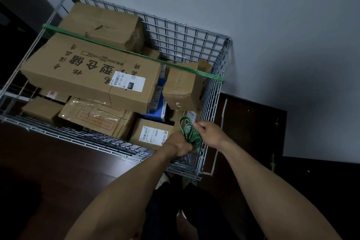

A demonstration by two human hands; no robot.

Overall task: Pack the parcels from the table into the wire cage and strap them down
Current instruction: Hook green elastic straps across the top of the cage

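Here, the left hand (180,145) and right hand (209,133) curl their fingers round a coiled strap (190,131) at the cage's (227,60) near right corner, above packed parcels (87,72); tangled loops may snag the wire.

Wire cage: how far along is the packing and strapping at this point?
Done: the wire cage is full of cartons, and one stretched strap crosses the top rim to rim. In hand: the left hand and right hand hold a looped strap at the near right corner. Left: stretching it across. Whether parcels remain outside cannot be seen.
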